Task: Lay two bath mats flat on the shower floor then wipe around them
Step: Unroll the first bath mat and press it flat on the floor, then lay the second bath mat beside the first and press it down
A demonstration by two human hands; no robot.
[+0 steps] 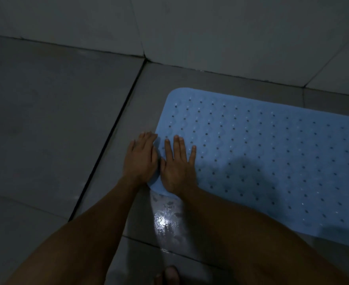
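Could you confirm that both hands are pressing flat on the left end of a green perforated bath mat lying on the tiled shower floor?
Not quite: the bath mat is light blue, not green, as the head view shows. The rest holds: the left hand and right hand press flat with straight fingers on its left end, and the mat lies on the tiled shower floor.

Scene dim, bluish-grey cast, grainy. Single bright glare patch on wet grey tiled floor (163, 221) between forearms, light apparently from above. Soft dark shadow falls across pale blue perforated rubber mat (272, 161) at right. Wide-angle bending of tile joints toward edges. Near forearms soft, slightly blurred.
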